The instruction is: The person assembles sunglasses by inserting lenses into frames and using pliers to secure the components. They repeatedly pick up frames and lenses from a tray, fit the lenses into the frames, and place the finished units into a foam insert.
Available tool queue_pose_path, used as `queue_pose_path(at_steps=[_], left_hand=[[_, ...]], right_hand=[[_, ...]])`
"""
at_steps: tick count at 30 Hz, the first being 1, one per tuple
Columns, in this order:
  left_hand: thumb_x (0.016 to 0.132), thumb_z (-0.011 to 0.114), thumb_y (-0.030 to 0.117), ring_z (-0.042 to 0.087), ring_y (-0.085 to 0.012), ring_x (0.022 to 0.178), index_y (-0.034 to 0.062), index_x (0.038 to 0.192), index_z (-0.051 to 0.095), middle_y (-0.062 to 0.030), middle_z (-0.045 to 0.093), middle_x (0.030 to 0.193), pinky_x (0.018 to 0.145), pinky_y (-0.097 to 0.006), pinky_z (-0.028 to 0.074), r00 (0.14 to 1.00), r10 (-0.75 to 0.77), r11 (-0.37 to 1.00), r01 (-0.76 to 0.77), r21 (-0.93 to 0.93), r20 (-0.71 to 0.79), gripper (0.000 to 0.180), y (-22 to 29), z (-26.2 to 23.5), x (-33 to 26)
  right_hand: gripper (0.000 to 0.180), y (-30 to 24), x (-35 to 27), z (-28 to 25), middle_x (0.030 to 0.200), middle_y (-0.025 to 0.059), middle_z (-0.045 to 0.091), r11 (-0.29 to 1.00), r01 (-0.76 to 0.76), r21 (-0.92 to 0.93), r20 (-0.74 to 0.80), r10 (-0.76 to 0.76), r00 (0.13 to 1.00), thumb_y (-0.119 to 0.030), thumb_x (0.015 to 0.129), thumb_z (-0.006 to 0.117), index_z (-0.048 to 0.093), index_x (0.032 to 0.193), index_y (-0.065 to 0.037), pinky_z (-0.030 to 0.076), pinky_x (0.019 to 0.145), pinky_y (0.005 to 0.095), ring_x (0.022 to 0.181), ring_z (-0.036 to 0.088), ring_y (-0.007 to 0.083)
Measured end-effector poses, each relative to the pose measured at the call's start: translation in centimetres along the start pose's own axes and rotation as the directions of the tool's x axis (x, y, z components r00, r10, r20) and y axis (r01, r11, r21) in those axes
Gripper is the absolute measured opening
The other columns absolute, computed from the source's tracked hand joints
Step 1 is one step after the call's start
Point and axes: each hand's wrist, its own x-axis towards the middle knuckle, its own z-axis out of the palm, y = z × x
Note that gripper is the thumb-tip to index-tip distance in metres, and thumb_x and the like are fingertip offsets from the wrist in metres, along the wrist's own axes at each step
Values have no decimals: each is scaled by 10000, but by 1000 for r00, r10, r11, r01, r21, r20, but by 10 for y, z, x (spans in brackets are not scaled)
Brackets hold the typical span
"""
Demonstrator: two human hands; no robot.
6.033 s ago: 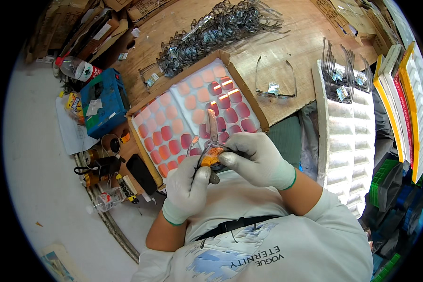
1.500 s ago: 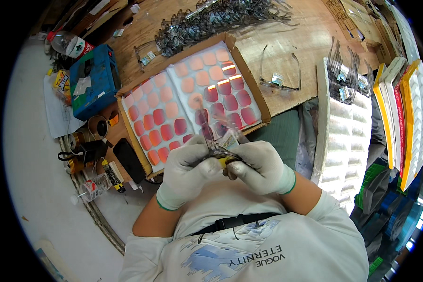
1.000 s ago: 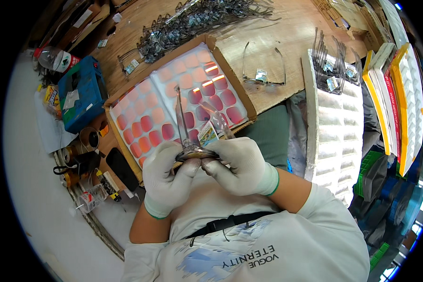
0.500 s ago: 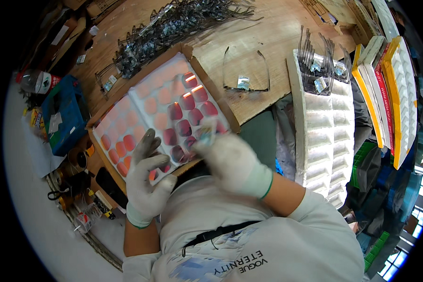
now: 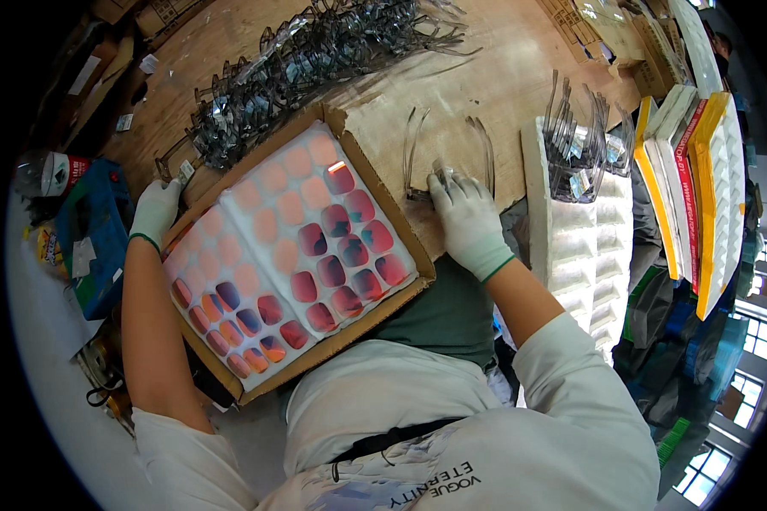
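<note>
My left hand [image 5: 155, 211], in a white glove with a green cuff, reaches past the box's left side. Its bent fingers close at the near edge of a clear grey eyeglass frame [image 5: 169, 162] with a small sticker; the exact contact is hard to see. My right hand [image 5: 470, 223], gloved the same way, has its fingers on the front of eyeglass frames [image 5: 489, 153] on the table, hiding most of it. Temples stand up in pairs on both sides of that hand. Between my arms, a shallow cardboard box [image 5: 418, 230] holds rows of pink, red and purple-tinted lenses [image 5: 354, 250] on white sheets.
A long heap of eyeglass frames [image 5: 290, 81] lies at the back. At the right, a white moulded tray [image 5: 571, 255] carries several frames, beside stacked yellow-edged trays [image 5: 714, 204]. A blue case [image 5: 98, 247] and a bottle [image 5: 49, 175] stand left.
Both hands have left the lenses: the left went far left to a frame, the right went up and right to the table frames. More temples show there. The box has turned slightly and sits nearer.
</note>
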Motion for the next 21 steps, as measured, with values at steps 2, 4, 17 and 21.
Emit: queue_pose_path(at_steps=[2,4,17,21], left_hand=[[940,597,374,635,-376,973,-28,1102,614,-227,637,1025,809,-452,504,998,68,988,-65,-141,18,434,-7,0,4],[905,646,302,640,-303,845,-34,987,629,-174,627,906,726,-409,502,999,-30,837,0,-547,-45,346,0,-3,-14],[831,667,199,630,-242,807,-68,1201,531,-142,657,906,761,-334,506,718,-504,596,-113,-795,-480,477,57,-67,-103],[877,585,105,627,-135,763,-68,1233,549,-125,673,950,693,-264,502,835,-381,454,-205,-867,-397,396,54,-93,-172]], right_hand=[[594,-4,5,-9,1286,236,582,998,-50,-43,50,52,997,-151,838,596,497,1415,-51,398,1078,495,1224,534,399],[650,-23,10,-47,1369,251,525,986,-125,-112,148,141,979,-159,830,616,461,1453,-64,378,1094,515,1274,493,429],[273,-312,137,-2,1009,140,629,664,341,666,56,-500,864,-231,874,651,633,1082,-54,517,797,452,969,634,315],[313,-360,156,-3,1079,128,641,827,211,521,168,-342,924,-255,875,655,643,1123,-64,515,850,429,1062,622,298]])
